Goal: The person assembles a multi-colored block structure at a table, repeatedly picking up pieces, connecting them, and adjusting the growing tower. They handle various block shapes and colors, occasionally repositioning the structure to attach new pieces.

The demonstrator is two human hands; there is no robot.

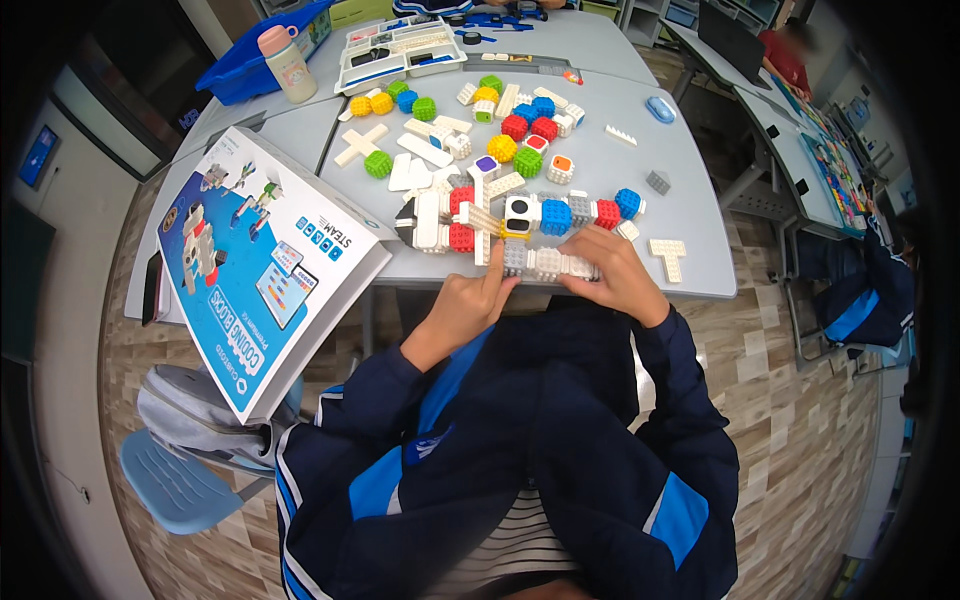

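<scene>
At the table's front edge I hold a short row of grey and white studded blocks (547, 263) between both hands. My left hand (462, 312) grips its grey end, index finger pointing up beside a white bar. My right hand (618, 272) has its fingers closed round the white end, partly hiding it. Just beyond lies a longer block model, with a white block with black dots (518, 214), a blue block (555, 217) and a red block (606, 213). A white beam (480, 220) crosses its left part. Whether row and model are joined, I cannot tell.
Loose coloured blocks and a white cross piece (361, 146) lie farther back. On the left a large box (270, 270) overhangs the edge. Behind stand a bottle (287, 64), a parts tray (402, 55) and a blue bin (235, 72). A white T-shaped piece (668, 256) sits right.
</scene>
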